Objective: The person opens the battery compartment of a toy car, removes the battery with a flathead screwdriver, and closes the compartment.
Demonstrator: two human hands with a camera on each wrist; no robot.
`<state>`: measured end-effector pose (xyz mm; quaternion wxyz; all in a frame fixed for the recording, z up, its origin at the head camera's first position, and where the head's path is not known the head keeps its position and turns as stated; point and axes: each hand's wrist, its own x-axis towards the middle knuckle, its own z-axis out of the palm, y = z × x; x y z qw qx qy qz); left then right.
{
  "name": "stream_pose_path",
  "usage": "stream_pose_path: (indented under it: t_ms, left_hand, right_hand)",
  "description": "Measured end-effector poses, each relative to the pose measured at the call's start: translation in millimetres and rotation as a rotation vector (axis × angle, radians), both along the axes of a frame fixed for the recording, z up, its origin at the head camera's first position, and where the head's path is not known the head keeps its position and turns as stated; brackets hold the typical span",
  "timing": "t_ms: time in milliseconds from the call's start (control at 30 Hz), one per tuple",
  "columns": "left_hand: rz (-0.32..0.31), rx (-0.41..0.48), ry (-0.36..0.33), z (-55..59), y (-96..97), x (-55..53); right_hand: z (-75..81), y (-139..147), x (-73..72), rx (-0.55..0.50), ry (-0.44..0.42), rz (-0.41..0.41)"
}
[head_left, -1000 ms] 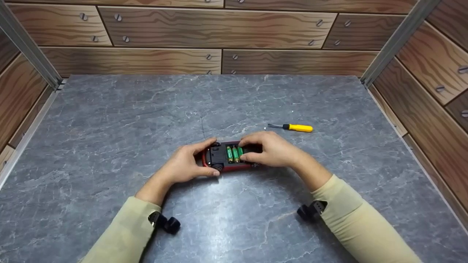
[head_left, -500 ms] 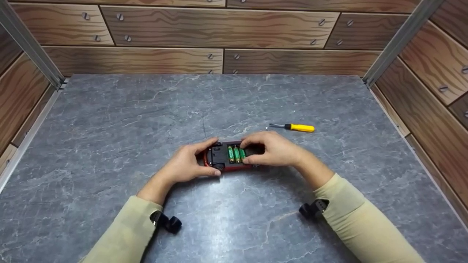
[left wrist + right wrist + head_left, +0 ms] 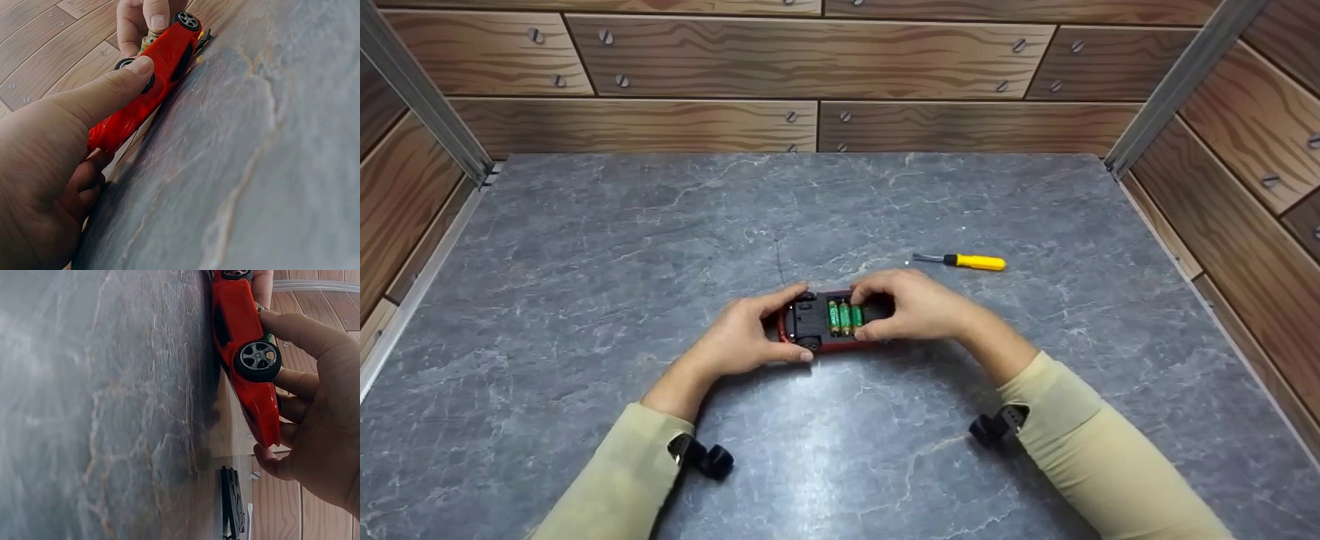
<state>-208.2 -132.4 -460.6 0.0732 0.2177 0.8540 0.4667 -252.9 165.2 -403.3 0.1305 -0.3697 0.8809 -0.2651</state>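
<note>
A red toy car (image 3: pixel 840 346) lies upside down on the grey table, its black underside up and its battery bay uncovered. Three green batteries (image 3: pixel 845 318) sit side by side in the bay. My left hand (image 3: pixel 742 334) grips one end of the car, thumb along the near side by a wheel (image 3: pixel 187 21) and fingers on the far side. With thumb and fingertips, my right hand (image 3: pixel 919 306) pinches the rightmost battery at its two ends. In the right wrist view the other fingers of that hand (image 3: pixel 332 399) reach behind the car body (image 3: pixel 239 320).
A yellow-handled screwdriver (image 3: pixel 976 262) lies beyond my right hand. On the table in the right wrist view is a flat black plastic piece (image 3: pixel 232 502). A thin dark wire (image 3: pixel 778 259) runs away from the car. Wood-patterned walls (image 3: pixel 810 60) enclose the table.
The rightmost battery, tilted a second ago, now lies more in line with the other two. My right fingers have shifted slightly at its ends; my left hand keeps its grip.
</note>
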Motion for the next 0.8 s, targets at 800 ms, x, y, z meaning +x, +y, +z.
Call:
stream_pose_path:
  t_ms: [800]
  left_hand:
    - [0.02, -0.014, -0.041, -0.5, 0.1, -0.4]
  right_hand:
    - [13.7, 82, -5.2, -0.169, -0.038, -0.246]
